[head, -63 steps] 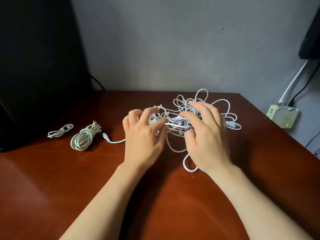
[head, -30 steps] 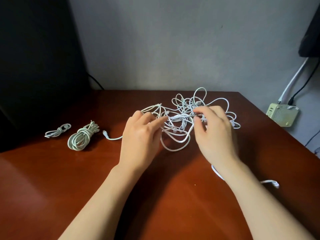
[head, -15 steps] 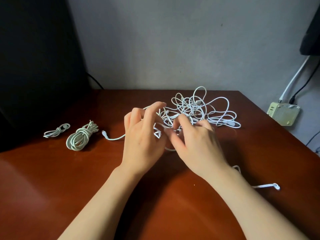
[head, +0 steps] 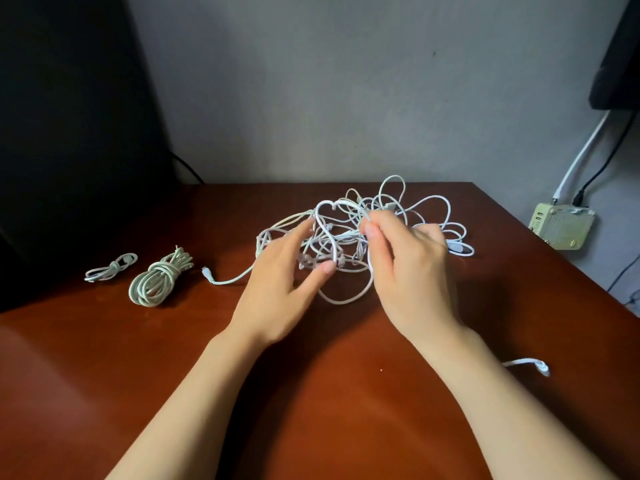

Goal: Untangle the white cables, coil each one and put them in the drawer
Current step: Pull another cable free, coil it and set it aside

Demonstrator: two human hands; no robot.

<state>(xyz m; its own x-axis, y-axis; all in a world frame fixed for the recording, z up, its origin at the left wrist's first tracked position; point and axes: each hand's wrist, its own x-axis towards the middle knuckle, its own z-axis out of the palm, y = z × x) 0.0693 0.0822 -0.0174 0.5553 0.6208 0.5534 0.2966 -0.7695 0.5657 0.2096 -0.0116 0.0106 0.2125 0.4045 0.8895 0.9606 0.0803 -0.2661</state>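
A tangle of white cables (head: 429, 216) lies on the brown wooden table (head: 311, 393), right of centre at the back. My right hand (head: 408, 271) pinches a raised loop of white cable (head: 325, 209) between thumb and fingers above the tangle. Spread and fairly straight, the fingers of my left hand (head: 280, 285) reach into the tangle's left side, touching strands without a clear grip. One plug end (head: 207, 271) trails out to the left. Another loose end (head: 533, 363) lies by my right forearm.
Two coiled cables lie at the left: a thick bundle (head: 156, 280) and a small one (head: 110, 268). A large dark object (head: 69, 133) stands at the back left. Beyond the table's right edge, a pale wall box (head: 561, 230) has cords running up.
My right hand has risen and shifted right, lifting a cable loop out of the tangle. My left hand has opened its fingers and reached further into the strands.
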